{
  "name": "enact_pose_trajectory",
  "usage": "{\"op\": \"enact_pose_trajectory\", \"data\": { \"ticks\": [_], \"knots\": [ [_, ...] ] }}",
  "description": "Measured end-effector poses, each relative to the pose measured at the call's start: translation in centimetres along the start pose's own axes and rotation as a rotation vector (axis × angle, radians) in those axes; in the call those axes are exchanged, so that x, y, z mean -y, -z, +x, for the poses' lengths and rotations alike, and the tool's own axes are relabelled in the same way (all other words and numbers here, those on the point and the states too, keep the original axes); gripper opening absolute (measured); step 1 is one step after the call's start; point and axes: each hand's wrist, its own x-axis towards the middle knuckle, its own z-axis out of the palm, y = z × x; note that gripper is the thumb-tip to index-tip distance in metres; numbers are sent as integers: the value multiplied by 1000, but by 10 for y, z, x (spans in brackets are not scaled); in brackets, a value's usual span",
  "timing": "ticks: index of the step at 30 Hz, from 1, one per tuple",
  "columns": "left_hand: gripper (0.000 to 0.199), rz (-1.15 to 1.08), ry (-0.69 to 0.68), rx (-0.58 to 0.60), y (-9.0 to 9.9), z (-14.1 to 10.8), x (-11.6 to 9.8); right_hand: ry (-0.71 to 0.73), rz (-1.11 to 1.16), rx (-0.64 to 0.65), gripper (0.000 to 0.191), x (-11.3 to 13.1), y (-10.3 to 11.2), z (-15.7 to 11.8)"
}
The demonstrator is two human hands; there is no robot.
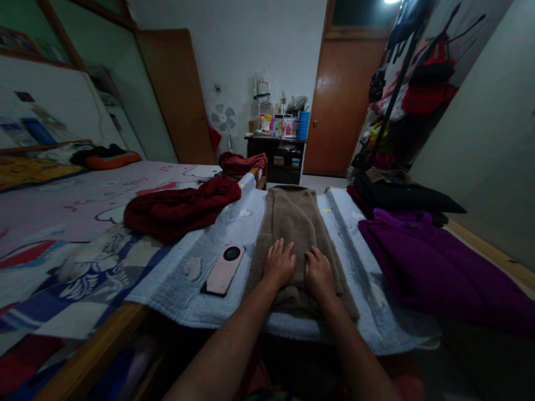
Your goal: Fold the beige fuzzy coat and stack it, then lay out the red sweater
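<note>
A brown fuzzy garment (292, 217), folded into a long panel with its sides turned in, lies on a light blue quilted cover (184, 301). My left hand (281, 263) rests flat on its near left part, fingers extended. To the right, my right hand (320, 273) touches the same cloth, its fingers slightly bent and apart, gripping nothing visible. A pink phone (224, 270) with a round black camera ring lies face down on the cover, left of the garment.
Dark red clothing (181, 209) lies at the left, beside a patterned bed (104, 184). On the right are a folded purple garment (443, 262) and a stack of dark clothes (409, 192). Behind stand a black cabinet (273, 156), a fan (223, 118) and a wooden door (346, 106).
</note>
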Motion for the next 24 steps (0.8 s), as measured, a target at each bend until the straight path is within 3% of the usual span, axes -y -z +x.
{"op": "enact_pose_trajectory", "data": {
  "ticks": [9, 14, 19, 24],
  "knots": [
    [47, -28, 4, 17, 3, 0, -1, -112, -80, 37, 38, 1, 8, -13],
    [45, -48, 3, -13, 3, -1, 0, -96, -91, 64, 41, -2, 9, -17],
    [30, -144, -111, -132, 9, -2, 0, -90, -83, 63, 41, -4, 8, -17],
    [20, -313, -229, -102, 9, -1, 2, -85, -83, 47, 40, -4, 9, -17]
  ]
}}
